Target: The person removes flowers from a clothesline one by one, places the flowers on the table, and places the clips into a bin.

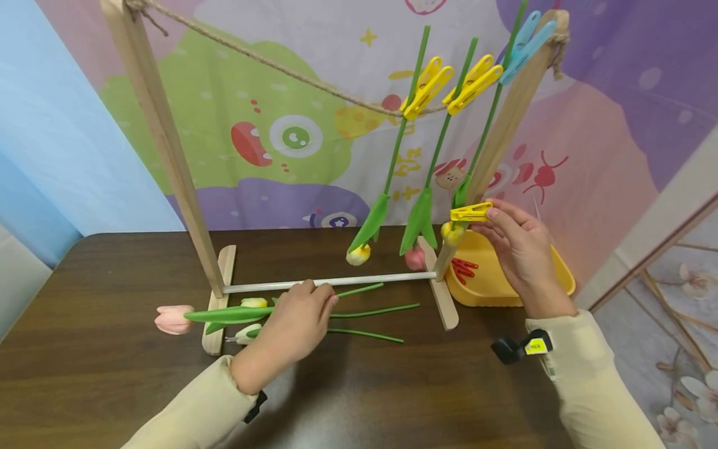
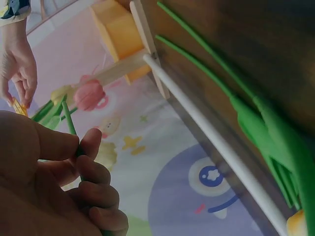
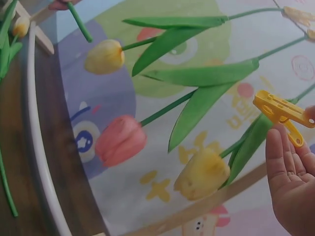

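From my head, my left hand (image 1: 298,319) grips the stem of a pink tulip (image 1: 174,319), its bloom out to the left, the stem's end to the right. My right hand (image 1: 518,249) pinches a yellow clothespin (image 1: 470,212) near a hanging yellow tulip (image 1: 452,234). At my left wrist, the green stem runs through my curled fingers. At my right wrist, the yellow clothespin sits at my fingertips.

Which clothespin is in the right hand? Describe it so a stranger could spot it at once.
Find the wooden frame with a rope strung across its top. Near its right-hand post, the right hand pinches a yellow clothespin. Unlike the two yellow clothespins overhead, it is off the rope.
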The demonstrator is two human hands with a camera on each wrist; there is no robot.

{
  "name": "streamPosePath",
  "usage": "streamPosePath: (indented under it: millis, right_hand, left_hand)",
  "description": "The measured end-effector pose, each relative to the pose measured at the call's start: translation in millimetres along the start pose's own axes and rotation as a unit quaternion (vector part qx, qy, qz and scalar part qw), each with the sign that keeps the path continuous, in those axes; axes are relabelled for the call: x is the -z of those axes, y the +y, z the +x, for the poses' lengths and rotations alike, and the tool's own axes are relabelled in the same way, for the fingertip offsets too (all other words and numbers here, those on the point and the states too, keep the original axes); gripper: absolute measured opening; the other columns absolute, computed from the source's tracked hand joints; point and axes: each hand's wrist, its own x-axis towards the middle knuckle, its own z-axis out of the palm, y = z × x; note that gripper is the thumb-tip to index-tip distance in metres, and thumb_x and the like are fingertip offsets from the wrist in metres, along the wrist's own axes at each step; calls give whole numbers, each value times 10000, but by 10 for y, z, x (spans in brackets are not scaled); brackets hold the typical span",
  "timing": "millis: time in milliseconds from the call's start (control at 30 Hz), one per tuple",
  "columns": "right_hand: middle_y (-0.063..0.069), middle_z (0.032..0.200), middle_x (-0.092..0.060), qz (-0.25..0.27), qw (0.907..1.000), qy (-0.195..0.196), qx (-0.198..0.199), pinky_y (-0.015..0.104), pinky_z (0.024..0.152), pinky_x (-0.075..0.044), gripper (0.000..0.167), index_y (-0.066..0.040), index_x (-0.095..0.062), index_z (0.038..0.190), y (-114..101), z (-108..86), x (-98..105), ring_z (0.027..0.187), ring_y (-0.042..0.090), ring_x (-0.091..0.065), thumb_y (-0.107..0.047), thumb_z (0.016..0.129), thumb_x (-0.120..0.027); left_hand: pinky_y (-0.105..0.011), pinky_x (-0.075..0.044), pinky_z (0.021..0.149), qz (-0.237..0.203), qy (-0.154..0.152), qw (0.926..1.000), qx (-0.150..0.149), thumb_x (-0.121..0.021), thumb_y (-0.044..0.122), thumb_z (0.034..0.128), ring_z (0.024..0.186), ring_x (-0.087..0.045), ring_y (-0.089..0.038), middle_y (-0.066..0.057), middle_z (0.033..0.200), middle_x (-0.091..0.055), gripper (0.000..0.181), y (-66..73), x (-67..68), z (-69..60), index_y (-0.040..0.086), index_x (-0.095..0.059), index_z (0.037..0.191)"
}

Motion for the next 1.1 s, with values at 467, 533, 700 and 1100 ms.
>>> streamPosePath:
  millis: [467,533,700,1100]
  right_hand:
    - [53,923,-705,-80,9998,173,4,225,764,-538,113,-5,-677,970,111,18,274,779,153,-685,-37,888,-606]
    - [51,922,-705,-86,9997,232,-6,224,765,-538,109,-10,-678,965,120,16,317,779,151,-684,-35,887,-606]
    - [61,928,-706,-21,9996,271,-13,234,769,-537,119,4,-674,978,146,21,406,785,155,-686,-17,886,-601]
    - [58,865,-709,129,9995,279,61,249,738,-548,134,3,-696,933,216,51,545,735,166,-688,12,898,-566]
  left_hand:
    - [-344,-374,587,-36,-290,9994,181,-513,215,961,667,-471,-205,-35,738,-505,160,33,-171,-79,93,-601,905]
    - [-336,-368,583,-78,-364,9991,187,-512,211,962,658,-460,-199,-36,739,-506,161,33,-191,-94,89,-603,911]
    - [-306,-328,558,-163,-475,9985,200,-504,211,967,627,-423,-181,-30,718,-483,166,25,-242,-135,91,-593,895]
    - [-362,-380,592,-193,-443,9988,118,-523,205,953,664,-489,-199,-23,697,-479,158,41,-414,-210,98,-582,853]
